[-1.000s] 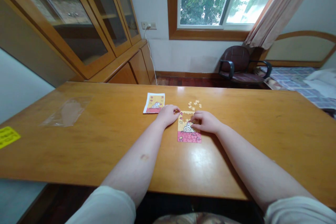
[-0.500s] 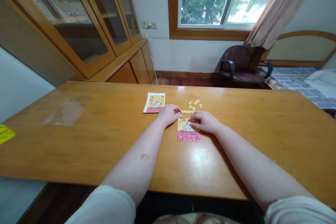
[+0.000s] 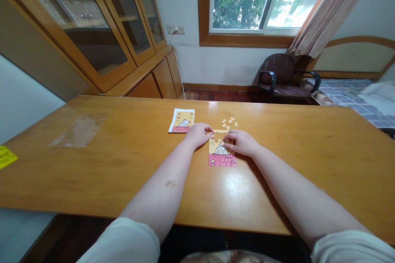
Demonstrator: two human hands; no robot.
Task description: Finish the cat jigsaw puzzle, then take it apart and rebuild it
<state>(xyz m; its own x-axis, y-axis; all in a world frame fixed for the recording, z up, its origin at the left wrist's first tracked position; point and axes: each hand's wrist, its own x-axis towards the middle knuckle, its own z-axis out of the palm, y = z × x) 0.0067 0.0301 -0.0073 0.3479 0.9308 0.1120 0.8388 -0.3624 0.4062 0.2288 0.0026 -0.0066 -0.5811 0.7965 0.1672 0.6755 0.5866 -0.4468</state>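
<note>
A partly assembled jigsaw puzzle [image 3: 222,160] lies flat on the wooden table, pink along the bottom and yellow above, with a white cartoon animal in the middle. An open gap shows in its upper part, below a strip of joined yellow pieces. My left hand [image 3: 200,133] has its fingers closed at the puzzle's upper left corner. From the right, my right hand [image 3: 240,142] reaches over the puzzle's right edge, its bent fingers gripping there; any single piece under the fingertips is hidden. Several loose puzzle pieces [image 3: 230,120] lie just beyond the puzzle.
A picture card [image 3: 182,120] with the same design lies left of the puzzle. Farther left is a clear plastic bag [image 3: 80,130], and a yellow label [image 3: 6,157] sits at the table's left edge. Beyond the table [image 3: 293,131] stand a chair [image 3: 279,74] and a glass-fronted cabinet [image 3: 123,65].
</note>
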